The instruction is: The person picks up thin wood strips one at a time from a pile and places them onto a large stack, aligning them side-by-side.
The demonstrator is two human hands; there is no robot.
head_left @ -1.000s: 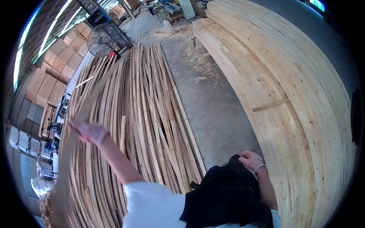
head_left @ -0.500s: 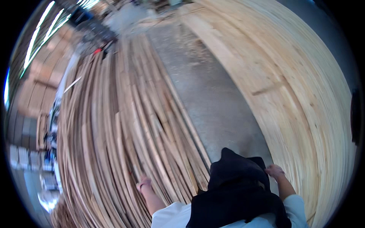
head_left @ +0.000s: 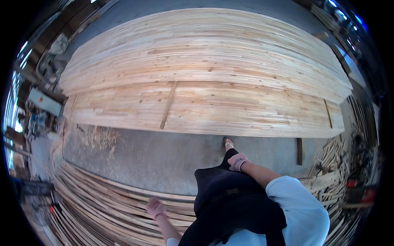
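My left hand (head_left: pixel 156 207), in what looks like a pale pinkish glove, hangs over the long narrow wood strips (head_left: pixel 123 201) at lower left. Motion smears its fingers, and I see nothing held in it. In a similar glove, my right hand (head_left: pixel 238 162) is in front of the dark apron (head_left: pixel 236 201), fingers curled with no object showing in them. Across the floor lies a wide stack of pale jointed wood boards (head_left: pixel 213 61), apart from both hands. A spacer strip (head_left: pixel 169 104) lies crosswise on its lower, nearer level.
Between stack and strips runs a grey floor aisle (head_left: pixel 164 156), with wood shavings (head_left: pixel 98 137) at its left. My foot (head_left: pixel 228 143) stands by the stack's near edge. A short timber (head_left: pixel 299 151) and a heap of offcuts (head_left: pixel 334 158) lie at right. Machinery (head_left: pixel 43 102) is at left.
My view has swung right, so the board stack now spans the upper picture and the strips are at lower left. My right hand has come in front of the apron.
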